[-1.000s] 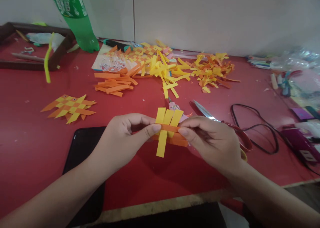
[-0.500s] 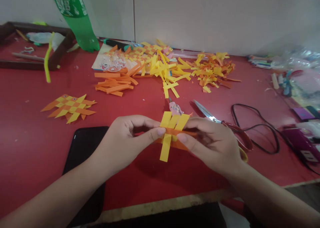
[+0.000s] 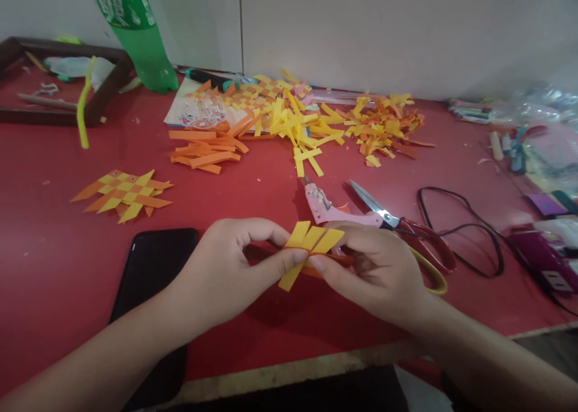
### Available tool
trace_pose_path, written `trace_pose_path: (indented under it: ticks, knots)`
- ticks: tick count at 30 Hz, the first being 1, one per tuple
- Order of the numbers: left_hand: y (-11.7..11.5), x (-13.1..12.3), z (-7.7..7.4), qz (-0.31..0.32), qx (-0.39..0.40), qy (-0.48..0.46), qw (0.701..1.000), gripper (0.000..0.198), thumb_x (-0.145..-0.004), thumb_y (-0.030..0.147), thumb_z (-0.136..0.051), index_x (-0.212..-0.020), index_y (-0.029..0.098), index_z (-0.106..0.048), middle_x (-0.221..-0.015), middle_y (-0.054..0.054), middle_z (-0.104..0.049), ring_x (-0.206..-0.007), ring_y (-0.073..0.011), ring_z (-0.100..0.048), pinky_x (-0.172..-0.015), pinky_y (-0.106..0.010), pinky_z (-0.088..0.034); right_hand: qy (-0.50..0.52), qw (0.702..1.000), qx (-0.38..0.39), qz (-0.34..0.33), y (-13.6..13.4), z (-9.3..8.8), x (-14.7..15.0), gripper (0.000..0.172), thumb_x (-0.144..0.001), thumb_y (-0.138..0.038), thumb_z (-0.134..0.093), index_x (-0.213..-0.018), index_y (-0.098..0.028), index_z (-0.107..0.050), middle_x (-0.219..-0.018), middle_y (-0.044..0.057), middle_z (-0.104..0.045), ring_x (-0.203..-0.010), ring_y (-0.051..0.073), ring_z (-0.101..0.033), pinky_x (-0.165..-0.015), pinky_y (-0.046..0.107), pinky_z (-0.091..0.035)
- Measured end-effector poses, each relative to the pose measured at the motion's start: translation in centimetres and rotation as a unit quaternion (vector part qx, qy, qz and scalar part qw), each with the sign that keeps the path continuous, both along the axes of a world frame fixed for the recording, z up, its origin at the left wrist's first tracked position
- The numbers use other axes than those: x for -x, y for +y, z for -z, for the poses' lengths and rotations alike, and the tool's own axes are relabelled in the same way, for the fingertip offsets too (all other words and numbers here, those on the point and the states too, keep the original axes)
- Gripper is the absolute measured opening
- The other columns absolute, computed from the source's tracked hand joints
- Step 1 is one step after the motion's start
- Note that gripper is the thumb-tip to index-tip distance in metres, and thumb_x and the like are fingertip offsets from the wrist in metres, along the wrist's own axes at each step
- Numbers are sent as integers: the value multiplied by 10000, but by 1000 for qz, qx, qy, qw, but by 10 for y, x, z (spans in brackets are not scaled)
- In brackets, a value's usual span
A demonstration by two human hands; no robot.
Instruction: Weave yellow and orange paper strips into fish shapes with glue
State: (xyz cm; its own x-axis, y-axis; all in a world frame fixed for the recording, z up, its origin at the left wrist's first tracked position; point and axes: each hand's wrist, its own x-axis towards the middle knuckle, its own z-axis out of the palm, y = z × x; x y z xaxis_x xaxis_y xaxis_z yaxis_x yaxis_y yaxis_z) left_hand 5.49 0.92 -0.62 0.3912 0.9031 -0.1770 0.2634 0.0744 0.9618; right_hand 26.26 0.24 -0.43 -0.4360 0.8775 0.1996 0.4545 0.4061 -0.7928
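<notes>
In front of the glue gun (image 3: 320, 205), your left hand (image 3: 232, 260) and right hand (image 3: 378, 270) pinch crossed strips (image 3: 313, 238), light, probably easily creased, best held mid-overlap.

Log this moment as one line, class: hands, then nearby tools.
left hand: pinching yellow-orange strips | right hand: pinching same strips | nearby: glue gun, scissors

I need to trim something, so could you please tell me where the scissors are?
In the head view, the scissors lie right of centre on the table, beside the glue gun, partly behind the right hand.
</notes>
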Motion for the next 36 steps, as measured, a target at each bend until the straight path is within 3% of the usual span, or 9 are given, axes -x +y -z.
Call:
trace_pose_path:
  ticks: [7, 16, 22, 27, 32, 36]
  knots:
    - [-1, 0, -5, 21, -16, -21, 999, 112, -819, 236, -706, -717, 198, -732, -676, 45, -732, -625, -95, -663, -576, -143, -499, -2, 1000, -9, -29, -1, -2, -2, 116, -884, -188, -586, -769, -180, -602, -683, 0, -621, -644, 119, -620, -591, 247, -502]
    - [-1, -1, 4, -23, -38, -15, 999, 111, -871, 307, -687, -817, 229, -745, -784, 52, -760, -704, -86, -685, -636, -128, -511, 28, 999, 9, 33, 0, 1, -5, 89, -890, -202, -620, -949, -213, -686, -789, 12, -687, -699, 137, -645, -598, 259, -505]
    - [-2, -2, 1, 6, -42, -14, 999, 78, -863, 254, -686, -815, 233, -745, -736, 63, -735, -663, -67, -655, -603, -118, -489, 18, 999, 3, -28, 3, -2, -4, 91, -901, -181, -615, -833, -186, -676, -765, 6, -697, -660, 107, -628, -627, 247, -517]
    - [-1, -3, 0, 7, -16, -23, 1000, 106, -877, 283, -677, -818, 218, -736, -741, 47, -733, -662, -80, -653, -579, -137, -481, 10, 1000, 6, 8, 3, -2, -4, 121, -884, -228, -668, -770, -187, -667, -712, -11, -692, -612, 89, -618, -574, 211, -498]
    - [0, -2, -1, -8, -6, -25, 1000, 159, -870, 297, -681, -751, 193, -705, -713, 31, -721, -663, -95, -650, -602, -163, -490, 43, 996, 72, 5, 1, 0, -6, 103, -912, -244, -633, -947, -207, -723, -839, 14, -742, -713, 126, -679, -628, 237, -556]
    - [0, -3, -2, 0, 15, -48, 999, 136, -870, 270, -669, -760, 192, -690, -735, 33, -712, -691, -93, -652, -613, -155, -495, 44, 997, 63, 10, 0, 0, -7, 71, -878, -205, -657, -897, -196, -725, -784, 8, -731, -655, 118, -656, -582, 222, -542]
